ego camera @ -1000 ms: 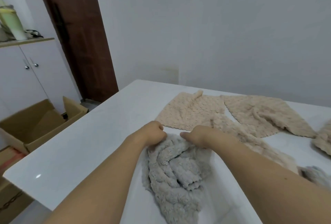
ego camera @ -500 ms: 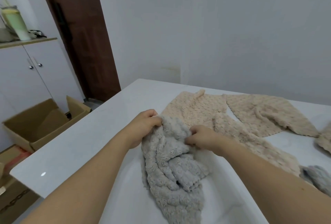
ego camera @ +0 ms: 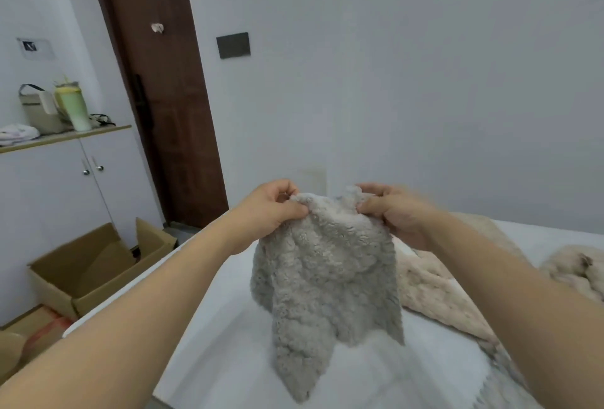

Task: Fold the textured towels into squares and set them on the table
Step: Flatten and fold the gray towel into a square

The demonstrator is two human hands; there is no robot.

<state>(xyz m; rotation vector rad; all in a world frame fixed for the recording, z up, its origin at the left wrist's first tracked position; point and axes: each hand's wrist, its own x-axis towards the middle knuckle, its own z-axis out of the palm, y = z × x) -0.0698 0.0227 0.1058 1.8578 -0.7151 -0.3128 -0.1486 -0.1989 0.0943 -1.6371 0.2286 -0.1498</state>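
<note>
A grey textured towel hangs in the air above the white table, bunched and dangling. My left hand pinches its top left edge. My right hand pinches its top right edge. Beige textured towels lie spread on the table behind and to the right of the grey one, partly hidden by it and by my right arm. Another beige towel lies crumpled at the far right.
An open cardboard box stands on the floor left of the table, in front of a white cabinet. A brown door is behind. The table's left edge runs close under my left forearm.
Both hands have lifted the grey towel off the table and up to chest height, so that it now hangs free. The view has tilted upward.
</note>
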